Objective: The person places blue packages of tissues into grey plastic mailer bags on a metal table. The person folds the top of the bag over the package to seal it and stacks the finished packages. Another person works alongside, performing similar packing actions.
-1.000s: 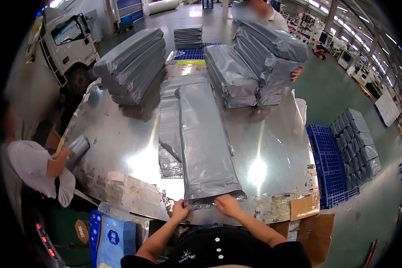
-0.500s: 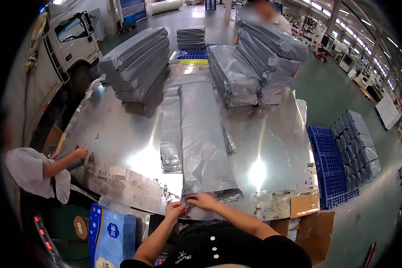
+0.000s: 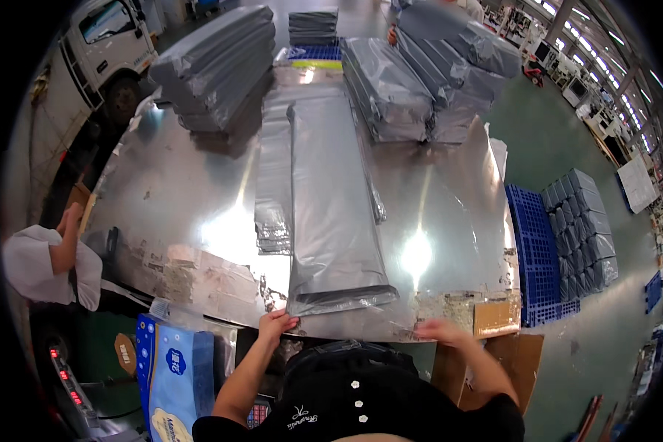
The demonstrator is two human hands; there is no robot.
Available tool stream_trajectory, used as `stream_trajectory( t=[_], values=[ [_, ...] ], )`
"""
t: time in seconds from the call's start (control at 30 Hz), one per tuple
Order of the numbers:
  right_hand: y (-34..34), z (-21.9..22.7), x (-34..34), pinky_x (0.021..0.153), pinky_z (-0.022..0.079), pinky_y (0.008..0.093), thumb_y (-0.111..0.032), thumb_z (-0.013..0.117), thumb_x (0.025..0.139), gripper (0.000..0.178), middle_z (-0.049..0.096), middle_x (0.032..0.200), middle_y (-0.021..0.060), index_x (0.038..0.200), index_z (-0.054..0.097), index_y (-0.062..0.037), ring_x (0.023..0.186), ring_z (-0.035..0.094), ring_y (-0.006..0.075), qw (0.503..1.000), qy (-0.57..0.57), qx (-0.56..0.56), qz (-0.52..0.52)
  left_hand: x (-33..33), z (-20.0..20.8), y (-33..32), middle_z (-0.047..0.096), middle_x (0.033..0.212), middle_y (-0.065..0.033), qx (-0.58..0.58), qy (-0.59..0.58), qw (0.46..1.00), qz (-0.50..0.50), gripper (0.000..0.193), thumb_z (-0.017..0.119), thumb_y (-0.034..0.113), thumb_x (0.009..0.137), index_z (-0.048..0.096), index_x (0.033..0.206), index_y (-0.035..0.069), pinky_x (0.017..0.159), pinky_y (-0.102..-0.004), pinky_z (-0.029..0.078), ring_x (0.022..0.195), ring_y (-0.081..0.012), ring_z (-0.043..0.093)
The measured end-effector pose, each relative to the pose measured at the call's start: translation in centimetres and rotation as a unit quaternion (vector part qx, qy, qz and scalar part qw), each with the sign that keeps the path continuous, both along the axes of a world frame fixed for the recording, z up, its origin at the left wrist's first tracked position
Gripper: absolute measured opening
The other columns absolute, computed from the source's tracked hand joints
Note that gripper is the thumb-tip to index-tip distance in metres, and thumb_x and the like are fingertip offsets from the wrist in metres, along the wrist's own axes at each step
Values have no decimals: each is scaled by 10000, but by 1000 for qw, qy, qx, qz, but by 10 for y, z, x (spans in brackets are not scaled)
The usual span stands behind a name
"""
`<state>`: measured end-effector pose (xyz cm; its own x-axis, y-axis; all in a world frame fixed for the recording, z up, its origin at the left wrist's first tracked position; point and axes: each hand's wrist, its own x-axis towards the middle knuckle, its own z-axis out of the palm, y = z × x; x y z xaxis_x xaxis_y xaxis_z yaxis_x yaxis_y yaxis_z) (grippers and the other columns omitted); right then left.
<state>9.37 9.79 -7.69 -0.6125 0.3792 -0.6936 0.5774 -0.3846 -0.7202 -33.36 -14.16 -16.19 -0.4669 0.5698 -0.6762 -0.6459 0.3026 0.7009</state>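
Observation:
A long grey plastic bag (image 3: 335,199) lies on top of a flat stack of grey bags (image 3: 274,169) on the metal table, its mouth toward me. A dark, folded opening runs along that near end. My left hand (image 3: 276,324) is at the bag's near-left corner, thumb and fingers pinched together on its edge. My right hand (image 3: 443,331) is off the bag, by the table's front edge to the right. It is blurred, with its fingers stretched leftward and nothing visible in them.
Wrapped grey bundles are piled at the table's far left (image 3: 214,70) and far right (image 3: 412,85). A cardboard box (image 3: 504,372) stands below the right front edge, a blue package (image 3: 191,376) at lower left. Another person's arm (image 3: 66,239) is at the left. Blue pallets (image 3: 534,250) lie right.
My right hand has left the bag's near edge and swung right. The left hand stays at the corner. The view has tilted down, and the person at left has drawn their hand back.

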Motion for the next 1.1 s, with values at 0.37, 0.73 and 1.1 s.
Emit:
stream_trajectory(
  t=[0.37,0.73,1.1],
  values=[
    [-8,10,-54,921,475,418,-114,525,870,362,622,1116,146,1223,585,-61,1067,587,310,865,-26,469,178,18,106,146,551,1026,-66,217,792,341,-459,261,588,99,777,632,1022,19,793,-318,456,923,-214,539],
    [-18,-31,-190,771,446,310,-179,541,796,250,547,895,84,974,611,-18,886,522,238,569,87,750,325,-29,71,154,552,1261,-128,150,556,540,-614,512,634,199,846,482,1313,57,923,-395,484,1121,-292,574],
    [43,-15,-206,759,465,412,-108,580,768,255,536,865,143,1000,555,-6,859,543,312,611,141,723,289,-74,98,123,602,1149,-139,124,548,516,-647,620,744,392,730,524,1214,73,868,-403,480,1066,-339,580]
  ],
)
